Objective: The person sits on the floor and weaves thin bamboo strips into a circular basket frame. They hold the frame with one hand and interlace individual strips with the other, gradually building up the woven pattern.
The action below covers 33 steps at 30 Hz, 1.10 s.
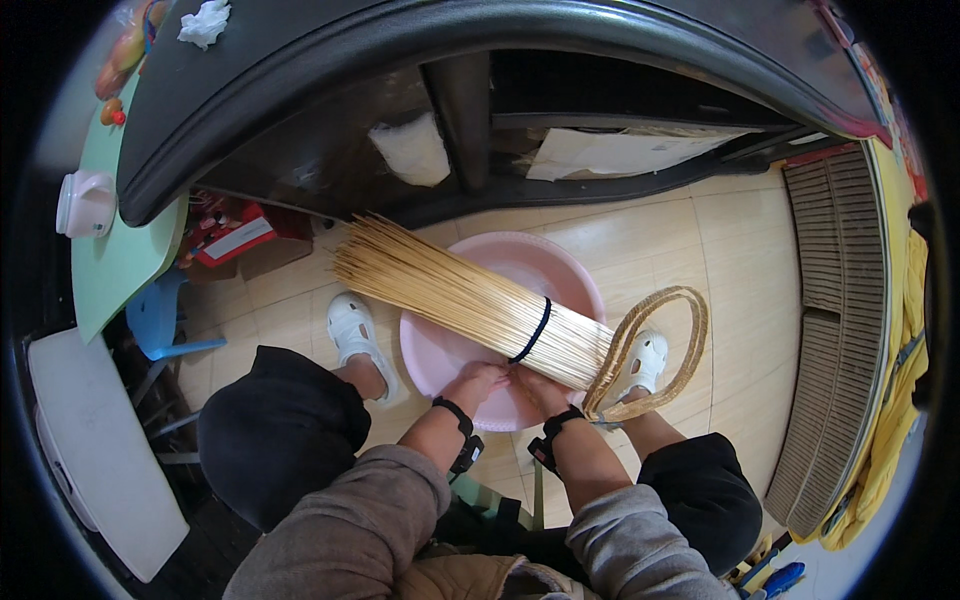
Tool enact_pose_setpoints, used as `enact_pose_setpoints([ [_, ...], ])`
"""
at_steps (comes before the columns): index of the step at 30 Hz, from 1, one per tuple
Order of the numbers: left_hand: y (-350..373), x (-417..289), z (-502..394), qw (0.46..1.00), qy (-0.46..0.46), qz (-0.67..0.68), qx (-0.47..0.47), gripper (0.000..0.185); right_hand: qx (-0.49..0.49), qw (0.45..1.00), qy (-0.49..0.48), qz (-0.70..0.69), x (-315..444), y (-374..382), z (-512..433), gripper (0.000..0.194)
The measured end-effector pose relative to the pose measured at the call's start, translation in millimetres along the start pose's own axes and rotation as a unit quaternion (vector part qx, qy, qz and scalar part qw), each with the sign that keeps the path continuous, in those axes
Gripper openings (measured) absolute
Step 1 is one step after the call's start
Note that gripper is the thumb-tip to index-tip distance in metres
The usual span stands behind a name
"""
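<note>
A large bundle of thin straw-coloured sticks [465, 289] lies slantwise across a pink plastic basin [427, 352] on the floor. A dark cord [534, 330] is wound around the bundle near its right end. My left hand [480, 381] and my right hand [534, 384] are close together at the bundle's lower edge, just below the cord. The sticks and the hands' own angle hide most of the fingers, so their grip is unclear. A braided straw-coloured loop [694, 330] stands beyond the bundle's right end, over my right shoe.
A black table or cabinet [457, 37] arches across the front. At left are a green tabletop [112, 262], a blue stool [157, 315] and a red box [240, 232]. A ribbed grey panel [832, 300] with yellow cloth borders the right. My white shoes flank the basin.
</note>
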<state>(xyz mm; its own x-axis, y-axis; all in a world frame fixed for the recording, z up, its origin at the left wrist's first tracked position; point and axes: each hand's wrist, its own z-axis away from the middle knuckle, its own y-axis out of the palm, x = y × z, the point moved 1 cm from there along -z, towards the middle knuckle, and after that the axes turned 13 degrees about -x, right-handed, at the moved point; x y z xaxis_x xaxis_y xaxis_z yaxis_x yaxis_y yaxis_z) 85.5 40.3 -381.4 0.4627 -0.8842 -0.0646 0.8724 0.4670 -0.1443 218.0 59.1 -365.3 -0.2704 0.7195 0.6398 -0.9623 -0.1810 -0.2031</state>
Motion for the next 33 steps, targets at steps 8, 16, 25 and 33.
enact_pose_setpoints([
  [8, -3, 3, -11, 0.999, -0.021, 0.029, 0.011, 0.019, -0.004, 1.0, -0.002, 0.011, -2, -1, -1, 0.026],
  [16, -3, 5, -11, 0.999, -0.015, 0.01, 0.034, 0.02, -0.006, 1.0, -0.008, 0.017, -2, -1, -2, 0.025],
  [25, -3, 7, -5, 0.999, 0.008, 0.041, 0.017, 0.017, -0.011, 0.999, -0.022, 0.035, 5, -1, -6, 0.024],
  [33, -6, 5, -13, 0.998, -0.029, 0.036, 0.052, 0.022, -0.008, 0.999, -0.024, 0.041, 6, 4, -3, 0.024],
])
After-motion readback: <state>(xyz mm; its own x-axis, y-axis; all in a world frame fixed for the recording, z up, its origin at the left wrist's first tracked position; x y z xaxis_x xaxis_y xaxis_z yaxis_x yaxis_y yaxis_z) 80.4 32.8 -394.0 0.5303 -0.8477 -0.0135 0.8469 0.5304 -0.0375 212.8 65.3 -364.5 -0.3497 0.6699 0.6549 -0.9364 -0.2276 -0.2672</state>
